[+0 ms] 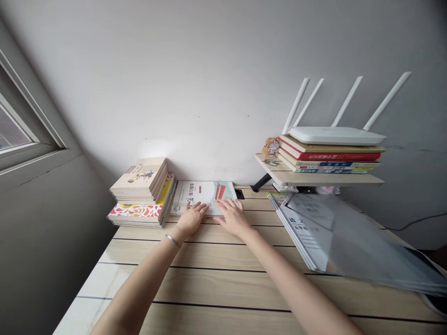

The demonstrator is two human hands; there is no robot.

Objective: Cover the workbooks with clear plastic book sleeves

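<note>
A white and pale green workbook (181, 195) lies flat against the wall at the back of the wooden desk, apparently on top of others. On its left front part rests my left hand (192, 217), fingers stretched out, a silver bangle on the wrist. My right hand (232, 216) lies on its right front part with the fingers spread. Neither hand grips anything. Directly left of the workbook stands a stack of books (139, 193), small beige ones above larger patterned ones.
On the right, a raised shelf (289, 177) carries several books (335, 156) and a white router (338, 135) with upright antennas. Below it, papers (300, 232) and a translucent plastic folder (359, 242) cover the desk (209, 284). A window (21, 116) is at left.
</note>
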